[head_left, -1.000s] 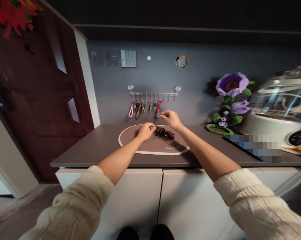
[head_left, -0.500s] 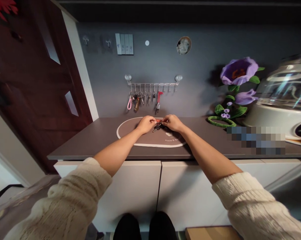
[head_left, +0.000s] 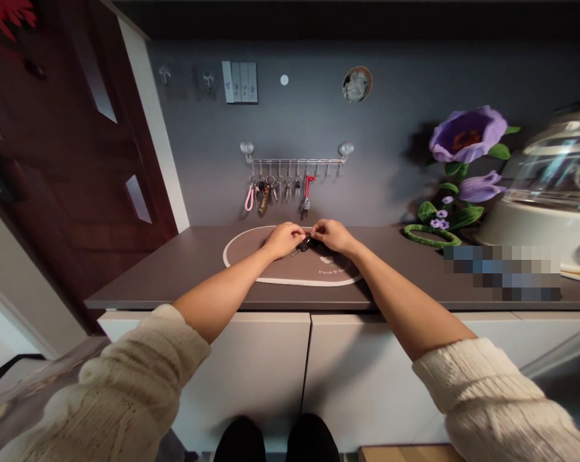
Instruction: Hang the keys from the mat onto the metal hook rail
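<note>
Over the brown mat [head_left: 244, 247], my left hand [head_left: 285, 240] and my right hand [head_left: 335, 237] meet with bent, pinching fingers. Between them is a small bunch of keys [head_left: 303, 246], dark-headed, with one blade pointing down to the left. A bit of reddish material shows at the fingertips; its exact shape is hidden. Both hands are closed on the bunch, the left from one side and the right from the other. Behind them a clear hook rail [head_left: 294, 161] on the wall carries several key rings, among them a pink loop [head_left: 249, 198] and a red cord [head_left: 307, 186].
The mat lies on a dark countertop [head_left: 174, 269] above white cabinet doors [head_left: 251, 359]. To the right stand a purple fabric flower [head_left: 468, 138] and a white appliance with a clear cover [head_left: 535, 224]. A dark red door [head_left: 78, 160] is at the left.
The hands have drawn slightly closer together at the fingertips, and less of the red piece shows between them. The keys hang a little differently. The view has shifted slightly.
</note>
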A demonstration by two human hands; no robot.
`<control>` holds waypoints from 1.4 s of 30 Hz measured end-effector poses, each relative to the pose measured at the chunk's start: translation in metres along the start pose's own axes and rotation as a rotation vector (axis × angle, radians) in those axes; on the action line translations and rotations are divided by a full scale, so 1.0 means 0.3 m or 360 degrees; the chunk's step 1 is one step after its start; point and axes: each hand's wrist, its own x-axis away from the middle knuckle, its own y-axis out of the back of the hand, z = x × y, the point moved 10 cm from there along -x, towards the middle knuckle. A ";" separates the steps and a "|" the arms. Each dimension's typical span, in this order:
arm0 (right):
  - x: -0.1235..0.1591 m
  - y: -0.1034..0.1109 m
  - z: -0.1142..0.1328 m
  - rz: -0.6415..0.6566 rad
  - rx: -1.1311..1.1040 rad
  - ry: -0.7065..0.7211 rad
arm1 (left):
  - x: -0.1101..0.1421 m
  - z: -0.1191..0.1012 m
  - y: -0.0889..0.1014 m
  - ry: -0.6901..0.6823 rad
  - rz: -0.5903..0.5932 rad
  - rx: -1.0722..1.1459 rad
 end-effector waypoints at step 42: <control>0.002 0.050 -0.016 -0.0252 -0.1487 -0.0177 | 0.000 -0.056 0.114 -0.0081 -0.0374 -0.0025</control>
